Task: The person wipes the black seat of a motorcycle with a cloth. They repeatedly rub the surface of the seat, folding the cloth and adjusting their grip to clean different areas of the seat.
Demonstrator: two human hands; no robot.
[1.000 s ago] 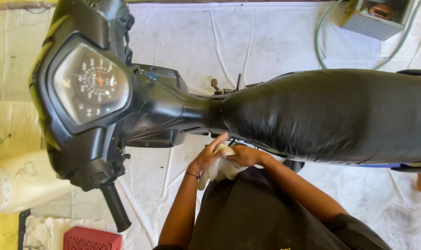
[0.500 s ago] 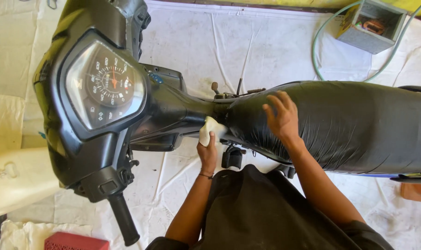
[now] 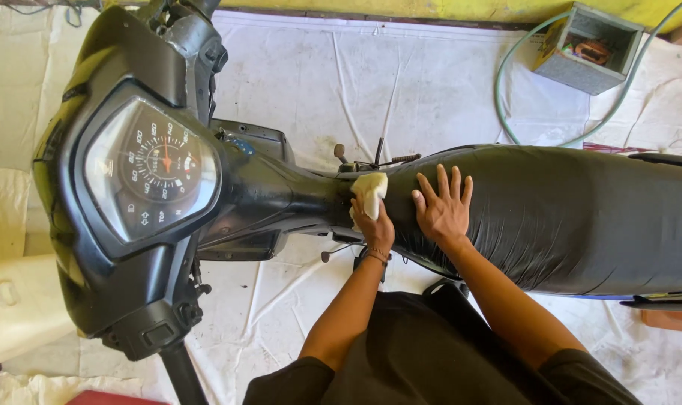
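grey box [image 3: 590,46] and green hose [image 3: 506,97] on white sheet [image 3: 431,82].

White sheet [image 3: 431,82] covering floor, creasing and wrinkling throughout, showing dark smudges. Yellow wall base [image 3: 401,9] running along top edge. Grey box [image 3: 587,49] sitting at upper right (open side showing orange-brown part inside), pale green hose [image 3: 506,90] curving beside it. Cream panel [image 3: 18,300] lying at lower left. Daylight falling evenly, casting soft shadows.

A motorcycle repair workshop: stripped black motorbike [image 3: 281,195] on white floor sheeting [image 3: 431,82], hose [image 3: 506,97], grey box [image 3: 587,49].
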